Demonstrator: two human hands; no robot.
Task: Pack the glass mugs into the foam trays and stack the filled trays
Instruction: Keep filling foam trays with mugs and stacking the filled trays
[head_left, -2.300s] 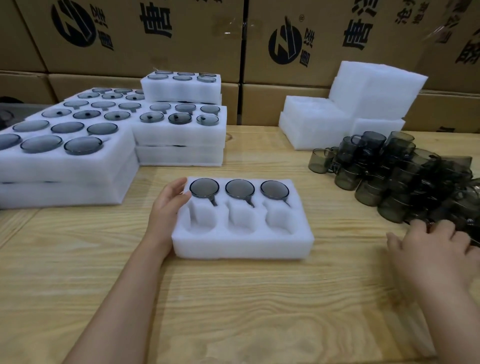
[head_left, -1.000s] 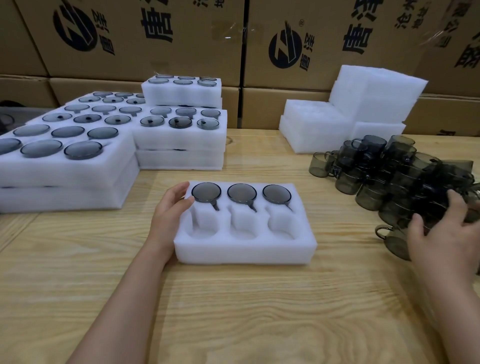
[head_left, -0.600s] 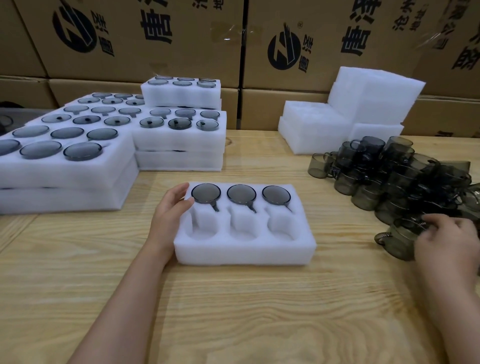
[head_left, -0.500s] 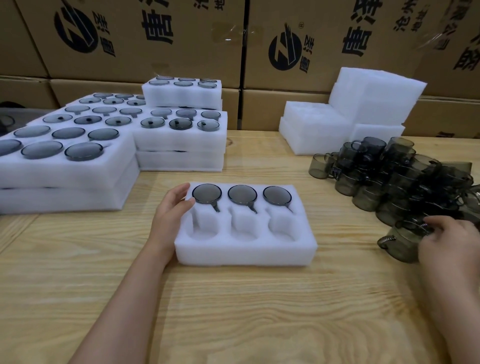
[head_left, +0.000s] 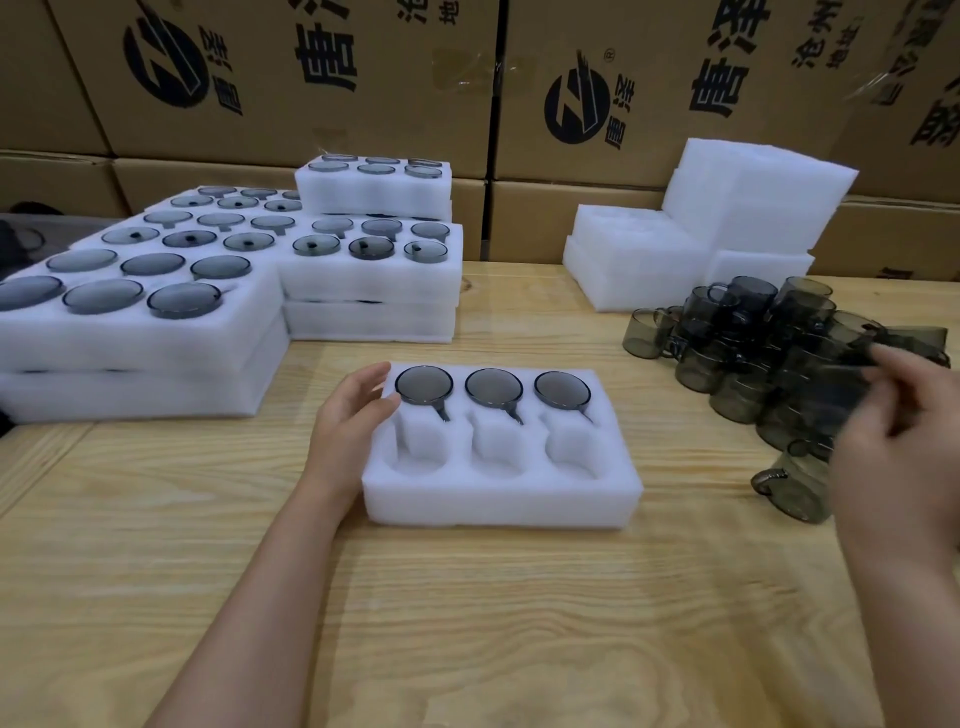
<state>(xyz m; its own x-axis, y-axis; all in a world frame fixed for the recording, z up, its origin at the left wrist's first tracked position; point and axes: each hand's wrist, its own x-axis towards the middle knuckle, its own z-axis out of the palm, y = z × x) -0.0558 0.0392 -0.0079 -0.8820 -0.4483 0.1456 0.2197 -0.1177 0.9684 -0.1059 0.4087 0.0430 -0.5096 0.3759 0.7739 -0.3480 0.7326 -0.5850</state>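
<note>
A white foam tray (head_left: 498, 501) sits at the middle of the wooden surface (head_left: 467, 623). Its far row, toward 12 o'clock, holds three smoky glass mugs (head_left: 493, 385) set base up in their pockets; the three near pockets are bare foam. The left grip (head_left: 353, 421) rests at the tray's 9 o'clock edge, wide and relaxed, with the thumb lying on the foam top just beside the first mug and the fingers against the far corner.

At 3 o'clock from the tray lies a heap of loose mugs (head_left: 753, 332), piled on one another. The right grip (head_left: 893, 447) hovers over the near side of that heap, smeared by motion, so I cannot tell whether its fingers hold a mug or hang free. Just beside it, a single mug (head_left: 795, 488) lies on its side on the surface.

At 10 o'clock stand stacks of filled trays (head_left: 363, 283), mugs base up, touching one another. At 1 o'clock sits a pile of empty foam trays (head_left: 639, 270). Printed cardboard boxes (head_left: 363, 78) wall off the 12 o'clock side.
</note>
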